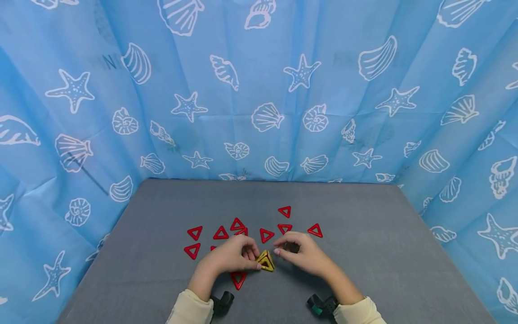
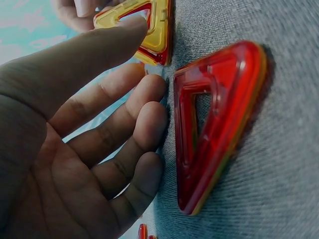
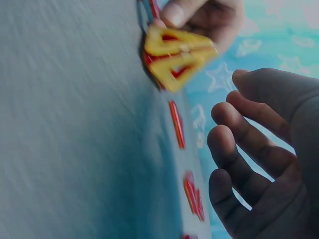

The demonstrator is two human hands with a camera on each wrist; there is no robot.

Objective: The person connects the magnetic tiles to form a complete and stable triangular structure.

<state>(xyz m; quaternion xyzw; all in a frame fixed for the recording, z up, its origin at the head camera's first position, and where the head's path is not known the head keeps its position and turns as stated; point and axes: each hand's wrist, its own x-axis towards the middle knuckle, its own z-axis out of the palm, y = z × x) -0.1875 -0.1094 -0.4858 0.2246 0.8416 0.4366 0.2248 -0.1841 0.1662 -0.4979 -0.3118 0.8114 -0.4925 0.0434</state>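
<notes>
Looking down from the head view, we find our left hand (image 1: 231,257) pinching the yellow pyramid (image 1: 266,261) on the grey table (image 1: 384,252), apex up; our right hand (image 1: 301,253) hovers beside it, fingers loosely curled, holding nothing. A red triangle (image 1: 238,278) is half hidden under the left wrist. At the left wrist, our thumb touches the pyramid, cut off at top. At the right wrist, blur smears the pyramid; its edges are indistinct.
</notes>
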